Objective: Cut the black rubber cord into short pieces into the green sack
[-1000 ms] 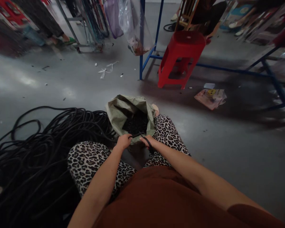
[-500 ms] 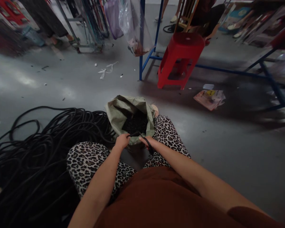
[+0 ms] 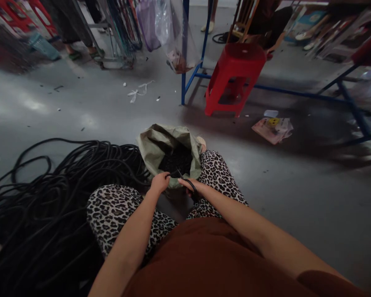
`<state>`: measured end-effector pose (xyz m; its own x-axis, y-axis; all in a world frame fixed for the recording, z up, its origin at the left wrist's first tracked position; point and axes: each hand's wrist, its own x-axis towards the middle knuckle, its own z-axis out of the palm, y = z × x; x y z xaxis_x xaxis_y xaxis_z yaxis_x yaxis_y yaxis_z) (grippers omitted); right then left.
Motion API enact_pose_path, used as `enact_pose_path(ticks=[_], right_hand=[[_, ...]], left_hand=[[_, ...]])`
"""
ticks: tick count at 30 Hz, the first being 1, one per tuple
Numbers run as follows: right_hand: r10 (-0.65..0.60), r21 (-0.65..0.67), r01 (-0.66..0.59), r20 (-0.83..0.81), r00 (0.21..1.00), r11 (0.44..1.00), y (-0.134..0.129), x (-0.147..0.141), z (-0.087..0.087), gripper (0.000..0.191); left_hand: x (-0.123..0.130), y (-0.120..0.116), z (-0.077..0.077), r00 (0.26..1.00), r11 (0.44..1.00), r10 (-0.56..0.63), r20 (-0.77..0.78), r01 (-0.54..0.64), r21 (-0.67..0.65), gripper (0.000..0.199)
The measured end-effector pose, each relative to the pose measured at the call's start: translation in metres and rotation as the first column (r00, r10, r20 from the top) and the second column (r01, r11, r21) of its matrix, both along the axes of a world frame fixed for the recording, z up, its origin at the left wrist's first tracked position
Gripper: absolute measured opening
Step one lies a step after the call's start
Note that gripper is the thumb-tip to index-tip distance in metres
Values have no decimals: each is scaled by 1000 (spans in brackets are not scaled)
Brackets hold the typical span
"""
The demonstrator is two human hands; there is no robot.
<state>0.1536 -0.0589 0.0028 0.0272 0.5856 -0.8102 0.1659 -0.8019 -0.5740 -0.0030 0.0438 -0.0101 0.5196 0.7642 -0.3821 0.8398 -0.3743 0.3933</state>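
Note:
Between my knees stands an open greenish sack [image 3: 150,150] with small black pieces [image 3: 181,159] inside. At its near rim my left hand [image 3: 160,182] is closed on a black cord, whose short end shows past the fingers. My right hand [image 3: 190,187] grips scissors [image 3: 191,189] by their black handles, the blades pointing up and left over the sack's opening, a short way right of my left hand. A large heap of black cord [image 3: 62,185] lies on the floor to the left, running up beside the sack.
Ahead stand a red plastic stool [image 3: 235,78] and a blue metal frame [image 3: 183,88] with plastic bags hanging on it. A flat printed packet [image 3: 273,130] lies on the floor at right. People's legs [image 3: 68,24] and a wheeled rack are at the upper left.
The scissors' blades have tilted further up over the sack, and my right hand has shifted slightly left. Less black cord shows between my hands. A foot in the background has moved.

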Motion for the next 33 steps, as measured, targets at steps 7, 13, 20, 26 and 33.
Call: enact_pose_path(ticks=[7, 13, 20, 26, 33], right_hand=[[-13, -4, 13, -17, 1000, 1000, 0, 0, -2, 57], [-29, -5, 29, -25, 999, 1000, 0, -1, -2, 56], [-54, -13, 53, -34, 998, 998, -1, -2, -4, 55], [-41, 22, 40, 64, 997, 999, 0, -3, -2, 47], [16, 53, -25, 158, 987, 998, 2, -3, 0, 40]], left_hand=[[2, -3, 0, 999, 999, -47, 10, 47, -12, 36], [3, -4, 4, 997, 996, -74, 12, 74, -48, 36], [3, -3, 3, 995, 992, -97, 27, 99, -79, 36], [3, -3, 0, 993, 991, -111, 26, 113, -74, 37], [4, -5, -1, 994, 989, -106, 6, 106, -107, 35]])
